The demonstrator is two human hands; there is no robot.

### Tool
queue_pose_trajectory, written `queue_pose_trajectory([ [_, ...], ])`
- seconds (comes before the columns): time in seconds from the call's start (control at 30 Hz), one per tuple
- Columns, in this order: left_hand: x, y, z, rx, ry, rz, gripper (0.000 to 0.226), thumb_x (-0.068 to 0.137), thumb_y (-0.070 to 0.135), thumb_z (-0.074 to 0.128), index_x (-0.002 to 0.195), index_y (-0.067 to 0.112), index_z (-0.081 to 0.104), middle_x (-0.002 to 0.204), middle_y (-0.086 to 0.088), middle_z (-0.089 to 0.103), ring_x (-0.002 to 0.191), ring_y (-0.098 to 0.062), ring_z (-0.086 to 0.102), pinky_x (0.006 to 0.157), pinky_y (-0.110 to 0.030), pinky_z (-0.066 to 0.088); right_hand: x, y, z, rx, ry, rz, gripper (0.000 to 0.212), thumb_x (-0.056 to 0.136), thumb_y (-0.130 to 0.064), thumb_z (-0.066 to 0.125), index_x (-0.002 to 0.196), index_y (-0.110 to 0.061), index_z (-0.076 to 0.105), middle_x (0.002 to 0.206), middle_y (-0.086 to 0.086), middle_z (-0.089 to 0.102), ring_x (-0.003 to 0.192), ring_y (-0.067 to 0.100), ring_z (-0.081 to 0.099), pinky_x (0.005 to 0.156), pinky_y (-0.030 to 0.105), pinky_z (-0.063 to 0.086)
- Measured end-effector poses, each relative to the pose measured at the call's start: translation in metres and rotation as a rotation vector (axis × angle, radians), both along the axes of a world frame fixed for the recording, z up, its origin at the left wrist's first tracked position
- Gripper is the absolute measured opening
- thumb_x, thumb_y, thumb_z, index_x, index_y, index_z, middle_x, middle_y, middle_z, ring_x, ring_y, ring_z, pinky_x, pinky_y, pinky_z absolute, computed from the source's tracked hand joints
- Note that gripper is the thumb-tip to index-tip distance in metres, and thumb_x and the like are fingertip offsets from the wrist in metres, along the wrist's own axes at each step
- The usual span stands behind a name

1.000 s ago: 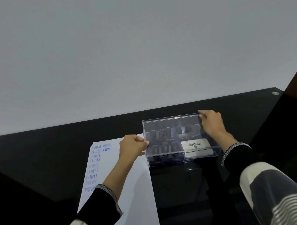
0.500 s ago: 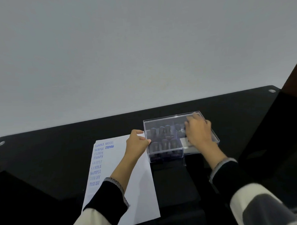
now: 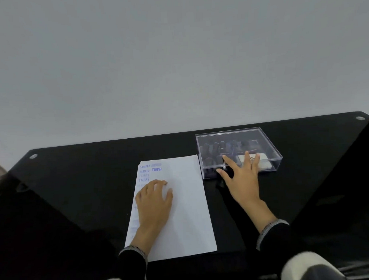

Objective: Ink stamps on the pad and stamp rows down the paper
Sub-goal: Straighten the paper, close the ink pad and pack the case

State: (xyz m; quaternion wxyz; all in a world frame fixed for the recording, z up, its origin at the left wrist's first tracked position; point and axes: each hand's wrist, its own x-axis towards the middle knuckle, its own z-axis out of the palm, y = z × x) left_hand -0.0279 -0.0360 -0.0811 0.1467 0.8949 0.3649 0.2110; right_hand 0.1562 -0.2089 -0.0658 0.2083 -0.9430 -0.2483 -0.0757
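A white sheet of paper (image 3: 181, 202) lies on the black table, with blue stamped words "SAMPLE" and "FRAGILE" down its left edge. My left hand (image 3: 155, 200) rests on the paper's left part, its fingers loosely bent and holding nothing. To the right stands a clear plastic box (image 3: 238, 142) with its lid on, holding several dark stamps and a white ink pad case (image 3: 261, 160). My right hand (image 3: 241, 177) lies with spread straight fingers against the box's near side and top.
The black glass table (image 3: 86, 174) runs back to a plain grey wall, with metal studs at its far corners. Dark shapes border the table at the left and right.
The box has been set down on the table to the right of the paper. My left hand let go of it and moved onto the paper. My right hand slid to its near side.
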Motion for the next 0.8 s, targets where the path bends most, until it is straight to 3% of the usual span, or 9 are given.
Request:
queue_pose_trajectory([
  [0.3,0.001,0.003,-0.01,-0.004,-0.021,0.022,0.03,0.093,0.043,0.048,0.12,0.033,0.057,0.128,0.016,0.05,0.121,-0.009,0.041,0.11,-0.032,0.022,0.077,0.061,0.022,-0.21,0.055,0.041,0.052,0.097,-0.053,0.033,0.147,-0.041,0.025,0.154,0.027,0.013,0.143,0.043,-0.001,0.115,0.052,0.004],
  [0.5,0.003,0.006,-0.014,0.03,-0.02,0.022,0.025,0.095,0.034,0.048,0.117,0.033,0.059,0.127,0.013,0.053,0.118,-0.013,0.046,0.108,-0.038,0.028,0.098,0.071,0.028,-0.243,0.064,0.109,0.052,0.098,-0.041,0.039,0.148,-0.039,0.022,0.154,0.027,0.014,0.144,0.041,-0.005,0.115,0.054,-0.006],
  [0.57,0.002,0.005,-0.013,0.036,-0.03,0.017,0.025,0.094,0.029,0.048,0.116,0.032,0.06,0.125,0.013,0.054,0.118,-0.012,0.047,0.107,-0.037,0.029,0.096,0.066,0.031,-0.202,0.116,0.123,0.059,0.097,-0.034,0.045,0.149,-0.039,0.017,0.156,0.023,0.002,0.142,0.042,-0.012,0.115,0.054,-0.006],
  [0.67,0.001,0.004,-0.011,0.014,-0.035,0.024,0.03,0.094,0.019,0.046,0.117,0.031,0.06,0.126,0.014,0.054,0.119,-0.011,0.046,0.108,-0.034,0.025,0.07,0.06,0.029,-0.053,0.071,0.075,0.07,0.093,-0.017,0.051,0.151,-0.026,0.012,0.157,0.02,-0.004,0.144,0.038,-0.009,0.116,0.049,0.003],
  [0.73,0.001,0.006,-0.008,0.008,-0.036,0.026,0.033,0.094,0.015,0.044,0.119,0.029,0.059,0.128,0.013,0.054,0.119,-0.011,0.046,0.108,-0.031,0.024,0.041,0.058,0.025,0.124,0.06,-0.002,0.062,0.091,-0.008,0.052,0.147,-0.011,0.025,0.153,0.024,0.015,0.141,0.037,0.015,0.115,0.046,0.022],
  [0.8,0.001,0.005,0.002,-0.041,-0.044,0.021,0.035,0.094,0.012,0.042,0.121,0.027,0.059,0.128,0.012,0.056,0.118,-0.01,0.047,0.108,-0.03,0.024,0.009,0.058,0.022,0.256,0.167,-0.044,0.045,0.091,-0.007,0.052,0.134,-0.004,0.04,0.139,0.021,0.034,0.123,0.031,0.038,0.098,0.04,0.043],
])
